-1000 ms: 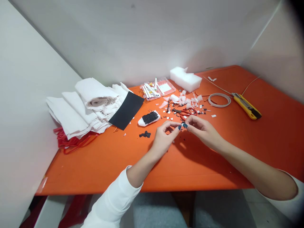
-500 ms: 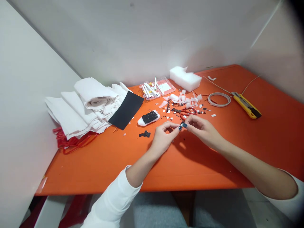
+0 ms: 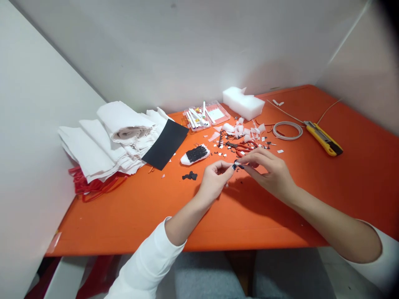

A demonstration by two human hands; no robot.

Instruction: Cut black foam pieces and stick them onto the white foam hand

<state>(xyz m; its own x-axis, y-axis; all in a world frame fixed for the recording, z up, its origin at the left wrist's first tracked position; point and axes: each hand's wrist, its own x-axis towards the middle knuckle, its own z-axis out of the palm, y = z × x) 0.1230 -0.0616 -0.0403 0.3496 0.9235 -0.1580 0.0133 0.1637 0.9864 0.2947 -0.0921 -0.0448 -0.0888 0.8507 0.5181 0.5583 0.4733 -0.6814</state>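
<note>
My left hand (image 3: 215, 176) pinches a tiny white piece (image 3: 237, 163) between thumb and forefinger, above the orange table (image 3: 199, 224). The fingertips of my right hand (image 3: 270, 173) close on the same spot from the other side. Fingers hide most of the piece, so its kind is unclear. Left of the hands lies a white foam shape (image 3: 195, 155) covered with overlapping black scale-like bits. Several loose black cut pieces (image 3: 190, 175) rest in front of it. Just behind my right hand are red-handled scissors (image 3: 245, 146), partly covered by the fingers.
White foam scraps (image 3: 238, 129) and small clippings spread behind the hands. Further back are a foam block (image 3: 243, 103) and a case of markers (image 3: 198, 118). A yellow utility knife (image 3: 324, 138) and a tape coil (image 3: 287, 130) lie right; black sheet (image 3: 166, 144) and white paper (image 3: 109, 137) left.
My right hand has turned slightly, its fingers reaching further over the small piece while the wrist dropped a little. The left hand has hardly moved.
</note>
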